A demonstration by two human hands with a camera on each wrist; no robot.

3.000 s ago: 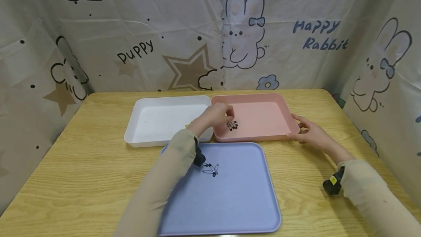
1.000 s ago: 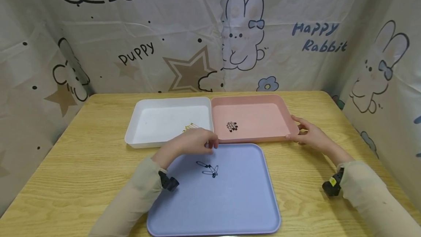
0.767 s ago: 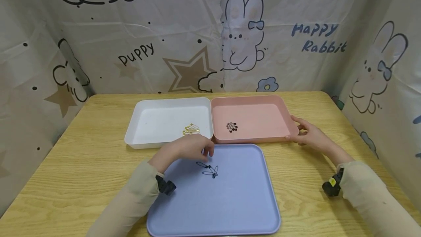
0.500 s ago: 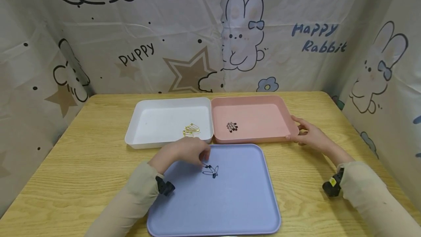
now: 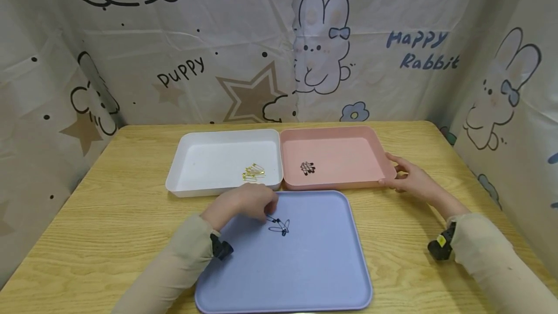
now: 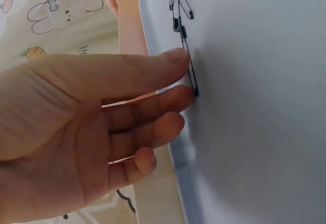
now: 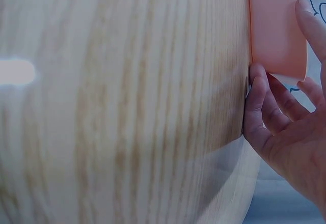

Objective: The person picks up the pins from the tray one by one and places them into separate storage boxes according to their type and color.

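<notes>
Over the blue tray (image 5: pixel 305 270), my left hand (image 5: pixel 253 201) pinches a black safety pin (image 6: pixel 192 79) between thumb and index finger, the thumb and index tips right at its closed end. Other black safety pins (image 5: pixel 283 230) lie against it on the tray. The remaining left fingers are loosely bent. At the right end of the pink tray (image 5: pixel 344 156), my right hand (image 5: pixel 414 178) grips the near corner with thumb and fingers around the wall. Several black safety pins (image 5: pixel 307 168) lie inside that tray, toward its left side.
A white tray (image 5: pixel 209 156) stands left of the pink one, their sides meeting. Several gold safety pins (image 5: pixel 253 172) lie in its near right corner. All the trays sit on a wooden table (image 5: pixel 109 207), with a printed cloth (image 5: pixel 244 28) hanging behind and beside it.
My left hand has come from over the pink tray back to the blue tray, down to the leftmost black safety pin. The right hand has stayed at the pink tray's corner.
</notes>
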